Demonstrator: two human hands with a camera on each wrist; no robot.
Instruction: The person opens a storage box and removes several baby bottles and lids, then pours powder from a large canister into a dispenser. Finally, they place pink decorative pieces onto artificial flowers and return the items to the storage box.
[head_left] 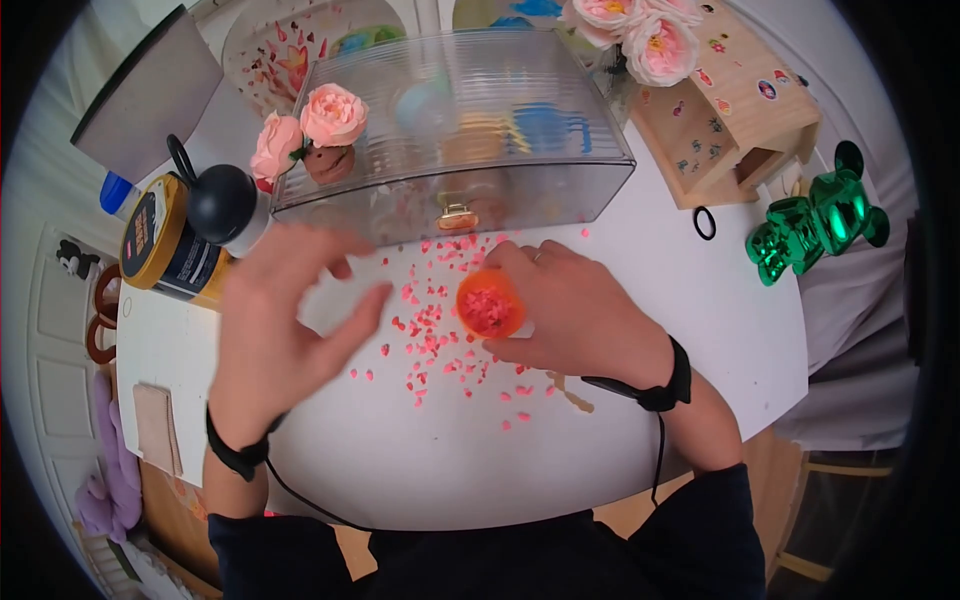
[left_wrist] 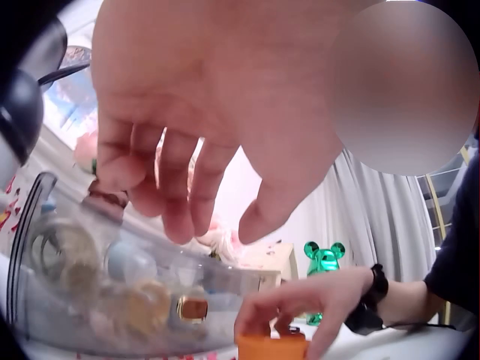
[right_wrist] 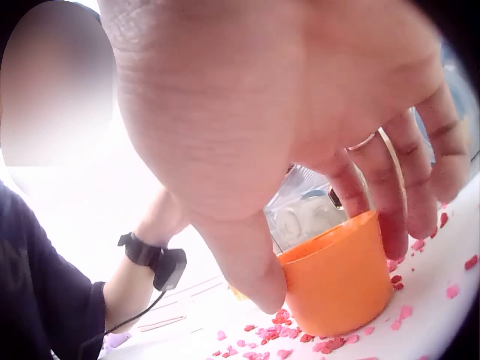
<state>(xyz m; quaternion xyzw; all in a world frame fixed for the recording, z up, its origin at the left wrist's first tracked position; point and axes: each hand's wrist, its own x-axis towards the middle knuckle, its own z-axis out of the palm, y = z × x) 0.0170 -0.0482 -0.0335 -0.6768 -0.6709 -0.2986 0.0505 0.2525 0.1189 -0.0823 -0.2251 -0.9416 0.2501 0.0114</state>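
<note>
An orange cup (head_left: 490, 304) (right_wrist: 339, 276) stands on the white table with pink and red bits inside. My right hand (head_left: 580, 315) (right_wrist: 277, 112) grips it from the right, thumb on the near side and fingers on the far side. Raised over the table to the left, my left hand (head_left: 290, 320) (left_wrist: 217, 97) holds nothing, its fingers loosely bent and the thumb apart. Pink and red bits (head_left: 430, 340) (right_wrist: 281, 330) lie scattered around the cup, mostly to its left.
Behind the cup is a clear box (head_left: 400, 195) with a gold clasp. At the left stand a yellow tub (head_left: 165, 240) and a black-topped bottle (head_left: 222, 205); at the right are a green bear figure (head_left: 815, 222), a black ring (head_left: 705, 223) and a wooden house (head_left: 740, 110).
</note>
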